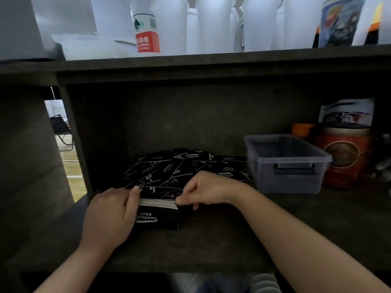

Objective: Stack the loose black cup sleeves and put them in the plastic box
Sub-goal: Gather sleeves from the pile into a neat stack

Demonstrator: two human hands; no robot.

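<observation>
A neat stack of black cup sleeves (157,216) with white lettering stands on edge on the dark lower shelf. My left hand (110,216) grips its left end, thumb over the top. My right hand (206,192) pinches the stack's right top corner. Behind the stack lies a loose heap of black sleeves (169,170), scattered flat toward the shelf's back. To the right sits the plastic box (285,163), translucent grey, with nothing visible inside it.
A red round tin (344,157) and an orange-capped item stand right of the box, with a printed packet behind. The upper shelf (190,62) carries a water bottle (146,32) and tall stacks of white cups. A side panel closes the shelf's left.
</observation>
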